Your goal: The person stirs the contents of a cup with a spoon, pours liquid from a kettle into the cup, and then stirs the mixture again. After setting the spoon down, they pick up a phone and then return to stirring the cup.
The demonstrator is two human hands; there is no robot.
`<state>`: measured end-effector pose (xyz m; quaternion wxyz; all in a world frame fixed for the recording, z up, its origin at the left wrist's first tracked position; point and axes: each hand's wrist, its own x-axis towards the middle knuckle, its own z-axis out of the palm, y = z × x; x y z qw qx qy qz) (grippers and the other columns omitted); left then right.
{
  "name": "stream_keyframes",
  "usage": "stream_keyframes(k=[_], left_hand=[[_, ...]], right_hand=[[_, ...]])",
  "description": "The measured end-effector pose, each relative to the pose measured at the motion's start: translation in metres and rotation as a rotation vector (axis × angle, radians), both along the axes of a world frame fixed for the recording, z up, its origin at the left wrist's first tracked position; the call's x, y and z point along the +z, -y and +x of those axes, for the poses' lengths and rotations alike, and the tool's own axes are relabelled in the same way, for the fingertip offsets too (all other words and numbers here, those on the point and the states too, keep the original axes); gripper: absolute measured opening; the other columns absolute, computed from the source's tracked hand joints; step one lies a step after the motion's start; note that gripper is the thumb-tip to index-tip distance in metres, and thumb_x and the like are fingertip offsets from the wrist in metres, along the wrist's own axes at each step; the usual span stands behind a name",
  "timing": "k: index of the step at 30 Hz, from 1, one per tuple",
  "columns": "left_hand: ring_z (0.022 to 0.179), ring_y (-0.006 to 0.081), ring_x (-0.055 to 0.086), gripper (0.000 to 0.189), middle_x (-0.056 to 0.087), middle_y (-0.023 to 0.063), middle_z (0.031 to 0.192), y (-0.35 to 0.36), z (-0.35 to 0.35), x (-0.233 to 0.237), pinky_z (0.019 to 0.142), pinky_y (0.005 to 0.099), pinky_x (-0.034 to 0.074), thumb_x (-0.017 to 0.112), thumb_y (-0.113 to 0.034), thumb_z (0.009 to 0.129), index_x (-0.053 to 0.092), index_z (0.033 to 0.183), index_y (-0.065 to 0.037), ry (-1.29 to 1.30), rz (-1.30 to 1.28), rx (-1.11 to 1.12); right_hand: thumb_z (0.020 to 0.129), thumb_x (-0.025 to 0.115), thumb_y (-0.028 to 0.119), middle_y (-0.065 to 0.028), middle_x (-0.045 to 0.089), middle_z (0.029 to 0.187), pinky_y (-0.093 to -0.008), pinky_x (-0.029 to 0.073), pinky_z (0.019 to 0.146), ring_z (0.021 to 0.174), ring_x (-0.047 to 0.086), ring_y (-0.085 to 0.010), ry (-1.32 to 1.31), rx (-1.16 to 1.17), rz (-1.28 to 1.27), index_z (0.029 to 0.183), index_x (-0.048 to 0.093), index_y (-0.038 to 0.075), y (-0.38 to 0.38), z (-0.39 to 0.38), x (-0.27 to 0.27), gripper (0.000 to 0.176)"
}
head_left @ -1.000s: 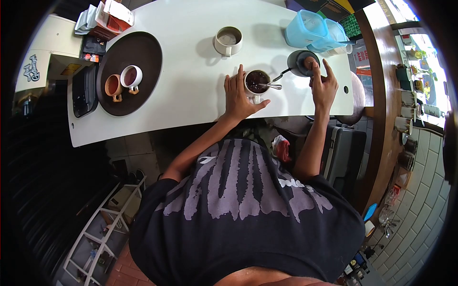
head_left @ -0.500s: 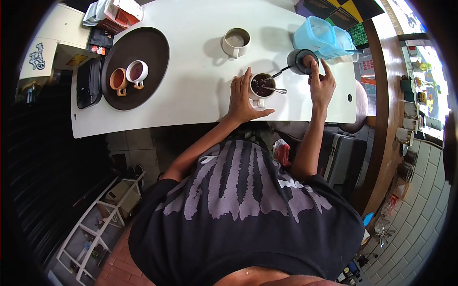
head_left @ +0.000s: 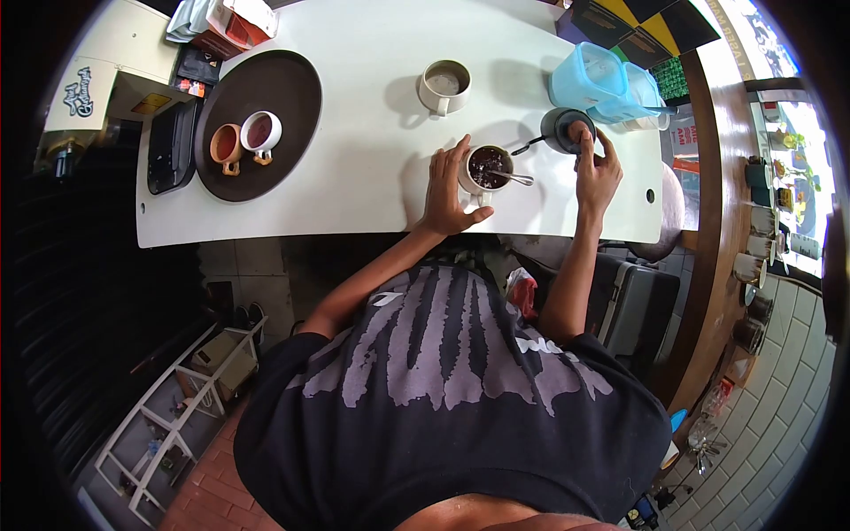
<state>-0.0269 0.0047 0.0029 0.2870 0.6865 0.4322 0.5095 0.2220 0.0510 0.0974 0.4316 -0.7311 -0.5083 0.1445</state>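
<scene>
A white cup [head_left: 466, 181] of dark liquid with pale flecks on top stands near the table's front edge. A metal spoon [head_left: 521, 180] leans out over its right rim. My left hand [head_left: 446, 196] lies against or close beside the cup's left side, fingers stretched and thumb apart. My right hand [head_left: 597, 180] grips a black gooseneck kettle [head_left: 555, 133], its thumb over the top; the handle is hidden. The kettle's thin spout points left, its tip near the cup's right rim. Behind stands another light cup [head_left: 445, 86] with a little something pale in the bottom.
On the left, a dark round tray [head_left: 266, 80] holds a brown cup [head_left: 225, 143] and a white cup [head_left: 262, 131]. Blue plastic containers [head_left: 588, 75] stand behind the kettle. A black box-shaped device [head_left: 172, 149] sits at the table's left end. A wooden ledge runs along the right.
The kettle and my right hand have shifted slightly right, so the spout tip has drawn back from over the cup to its rim. My left hand stays at the cup.
</scene>
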Motion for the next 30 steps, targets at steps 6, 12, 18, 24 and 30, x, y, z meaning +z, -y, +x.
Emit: stream_keyframes(k=[6,12,18,24,30], left_hand=[[0.129,0.0398,0.051,0.122,0.054,0.0232,0.137,0.000,0.001,-0.002,0.118,0.0624,0.022,0.064,-0.082,0.076,0.031,0.158,0.002,-0.007,0.002,0.003],[0.130,0.0408,0.049,0.118,0.053,0.0230,0.141,0.000,0.000,-0.004,0.119,0.0625,0.022,0.065,-0.080,0.077,0.033,0.158,0.000,-0.019,-0.007,0.017],[0.132,0.0412,0.048,0.115,0.053,0.0227,0.142,0.000,-0.002,-0.004,0.119,0.0620,0.022,0.066,-0.079,0.078,0.035,0.157,0.000,-0.049,-0.021,0.015],[0.132,0.0424,0.047,0.113,0.052,0.0225,0.144,0.001,-0.003,-0.004,0.120,0.0617,0.021,0.068,-0.076,0.078,0.036,0.156,-0.001,-0.038,-0.034,0.008],[0.131,0.0436,0.047,0.113,0.050,0.0229,0.145,0.001,-0.003,-0.003,0.119,0.0605,0.022,0.069,-0.075,0.078,0.035,0.157,-0.002,-0.067,-0.021,0.008]], right_hand=[[0.097,0.068,0.049,-0.0089,0.061,0.055,-0.0292,0.044,0.056,0.051,0.059,-0.0142,-0.044,0.065,0.030,0.125,0.070,-0.002,-0.003,-0.009,0.000,0.058],[0.096,0.069,0.050,-0.0096,0.062,0.055,-0.0300,0.044,0.056,0.051,0.058,-0.0143,-0.022,0.059,-0.006,0.125,0.070,-0.002,-0.001,-0.005,-0.003,0.059],[0.095,0.071,0.051,-0.0114,0.062,0.055,-0.0306,0.044,0.056,0.050,0.058,-0.0153,0.010,0.047,0.017,0.124,0.071,-0.002,-0.005,-0.009,-0.010,0.061],[0.096,0.070,0.053,-0.0113,0.062,0.056,-0.0318,0.045,0.056,0.051,0.060,-0.0157,0.014,-0.004,-0.025,0.124,0.070,-0.003,-0.002,-0.016,-0.010,0.063],[0.101,0.066,0.049,-0.0034,0.059,0.057,-0.0233,0.037,0.043,0.048,0.056,-0.0086,-0.220,-0.006,-0.057,0.127,0.068,-0.004,0.010,-0.011,-0.003,0.059]])
